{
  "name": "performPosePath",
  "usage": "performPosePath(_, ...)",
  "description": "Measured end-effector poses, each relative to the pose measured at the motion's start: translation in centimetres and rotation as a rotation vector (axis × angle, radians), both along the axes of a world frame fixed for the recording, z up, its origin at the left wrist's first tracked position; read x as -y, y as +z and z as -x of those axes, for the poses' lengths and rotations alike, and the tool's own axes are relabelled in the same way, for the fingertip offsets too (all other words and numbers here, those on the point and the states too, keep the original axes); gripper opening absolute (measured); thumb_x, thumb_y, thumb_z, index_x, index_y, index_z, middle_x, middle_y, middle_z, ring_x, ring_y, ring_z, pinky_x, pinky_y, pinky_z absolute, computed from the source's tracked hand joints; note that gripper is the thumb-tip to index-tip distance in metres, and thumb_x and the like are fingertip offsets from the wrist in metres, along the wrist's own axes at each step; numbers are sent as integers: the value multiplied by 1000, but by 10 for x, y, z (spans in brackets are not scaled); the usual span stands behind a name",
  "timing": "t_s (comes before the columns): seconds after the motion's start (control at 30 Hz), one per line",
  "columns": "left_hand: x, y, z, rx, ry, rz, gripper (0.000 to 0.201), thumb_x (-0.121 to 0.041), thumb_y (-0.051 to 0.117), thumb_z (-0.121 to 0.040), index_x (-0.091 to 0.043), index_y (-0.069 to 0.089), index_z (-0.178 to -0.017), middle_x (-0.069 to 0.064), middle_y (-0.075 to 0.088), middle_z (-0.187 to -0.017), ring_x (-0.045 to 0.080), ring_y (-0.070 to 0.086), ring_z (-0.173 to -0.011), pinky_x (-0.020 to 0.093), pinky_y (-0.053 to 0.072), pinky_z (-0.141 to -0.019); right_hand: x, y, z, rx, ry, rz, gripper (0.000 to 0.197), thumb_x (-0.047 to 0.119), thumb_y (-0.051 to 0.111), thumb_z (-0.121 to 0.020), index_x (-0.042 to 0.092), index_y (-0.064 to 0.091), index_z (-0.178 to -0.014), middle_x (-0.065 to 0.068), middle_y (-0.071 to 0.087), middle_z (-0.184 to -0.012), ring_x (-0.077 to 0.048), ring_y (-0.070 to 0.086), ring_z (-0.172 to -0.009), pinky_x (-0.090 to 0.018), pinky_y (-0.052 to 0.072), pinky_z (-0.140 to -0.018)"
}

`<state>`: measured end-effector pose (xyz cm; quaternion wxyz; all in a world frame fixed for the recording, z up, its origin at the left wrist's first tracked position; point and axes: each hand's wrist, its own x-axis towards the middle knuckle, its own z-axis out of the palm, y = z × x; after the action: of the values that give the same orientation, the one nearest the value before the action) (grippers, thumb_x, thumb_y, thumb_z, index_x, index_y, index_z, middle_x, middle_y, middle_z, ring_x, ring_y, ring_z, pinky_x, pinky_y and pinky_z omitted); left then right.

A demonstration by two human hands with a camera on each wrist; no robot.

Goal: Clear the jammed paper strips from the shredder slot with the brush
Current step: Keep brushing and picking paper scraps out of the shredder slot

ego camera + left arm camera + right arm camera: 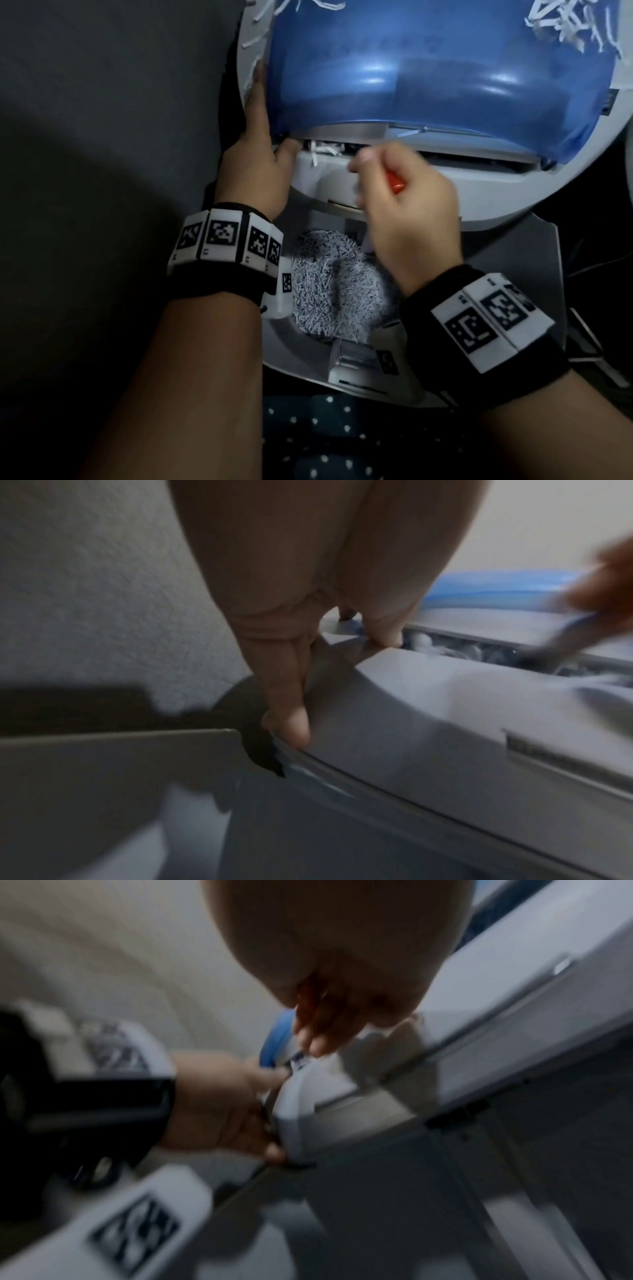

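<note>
The shredder head is grey with a blue translucent cover. White paper strips stick out of the left end of its slot. My left hand grips the head's left edge, thumb beside the strips. My right hand holds the orange-handled brush, its working end hidden behind my fingers at the slot. In the left wrist view my fingers curl over the grey edge, and the blurred brush reaches into the strips. The right wrist view is blurred; it shows my right hand and left hand.
Below my hands the open bin holds a heap of shredded paper. Loose strips lie on the cover's far right corner. Dark floor is at the left, dotted cloth at the bottom, cables at the right.
</note>
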<state>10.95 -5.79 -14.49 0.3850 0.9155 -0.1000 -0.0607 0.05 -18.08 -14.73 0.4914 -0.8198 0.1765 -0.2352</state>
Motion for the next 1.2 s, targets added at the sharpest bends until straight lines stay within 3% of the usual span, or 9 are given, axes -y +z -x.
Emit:
performPosePath(0.17, 0, -1, -2, 3, -6, -10, 80, -25, 51, -100, -43, -3, -156, 8, 61, -134, 28, 64, -108, 42, 48, -100, 11, 20, 9, 177, -163, -53, 37, 32, 50, -95, 25, 61, -61, 14, 49, -48, -3, 49, -53, -22, 35, -60)
performPosePath(0.3, 0, -2, -2, 8, -5, -22, 80, -26, 50, -99, -44, -3, -155, 12, 66, -125, 30, 66, -103, 44, 50, -97, -5, 20, 5, 210, 34, 74, 29, 27, 53, -98, 15, 70, -78, 11, 51, -60, 0, 49, -61, -26, 39, -61)
performPosePath(0.4, -1, -2, -1, 0, -14, -8, 80, -24, 48, -99, -45, -4, -155, 12, 66, -122, 27, 67, -96, 46, 53, -93, -11, 15, 0, 134, 133, 125, 26, 28, 54, -100, 13, 72, -88, 3, 66, -73, -18, 62, -74, -40, 50, -70)
performPosePath(0.53, 1, -1, -2, 3, -19, -4, 80, -22, 49, -101, -41, -4, -156, 4, 59, -136, 20, 63, -108, 37, 47, -100, 1, 13, 4, 49, 27, 185, 41, 37, 47, -99, 8, 69, -79, -5, 63, -65, -27, 59, -67, -44, 48, -64)
performPosePath(0.67, 0, -3, -3, 12, -5, 8, 80, -23, 51, -100, -42, -3, -156, 5, 63, -131, 22, 66, -103, 41, 49, -100, 7, 25, 9, 230, -82, 135, 43, 34, 47, -97, 8, 66, -68, 3, 50, -55, -10, 48, -56, -34, 40, -58)
performPosePath(0.77, 0, -3, -1, 10, -5, 1, 79, -24, 50, -100, -45, -2, -155, 11, 67, -117, 25, 66, -92, 43, 53, -91, -5, 20, 6, 181, 119, 100, 30, 30, 53, -100, 13, 70, -84, 8, 58, -66, -11, 57, -66, -34, 46, -64)
performPosePath(0.83, 0, -2, 0, 2, -14, 9, 79, -23, 50, -100, -44, -3, -155, 8, 64, -127, 23, 65, -98, 40, 51, -95, -7, 12, 3, 65, 167, 120, 24, 31, 54, -101, 16, 71, -91, 7, 65, -75, -16, 61, -75, -39, 50, -72)
performPosePath(1.03, 0, -3, -2, 22, -16, 2, 79, -23, 50, -100, -41, -2, -156, 7, 59, -136, 22, 64, -100, 33, 47, -96, 11, 20, 10, 186, -152, 125, 46, 34, 47, -96, 2, 63, -67, -8, 54, -57, -22, 50, -58, -42, 41, -58)
performPosePath(1.2, -1, -2, 0, 11, -15, -5, 79, -22, 49, -99, -45, -2, -155, 14, 67, -107, 28, 65, -82, 45, 55, -87, -9, 14, 4, 106, 154, 59, 24, 27, 55, -100, 14, 71, -88, 8, 63, -70, -9, 60, -69, -35, 49, -67)
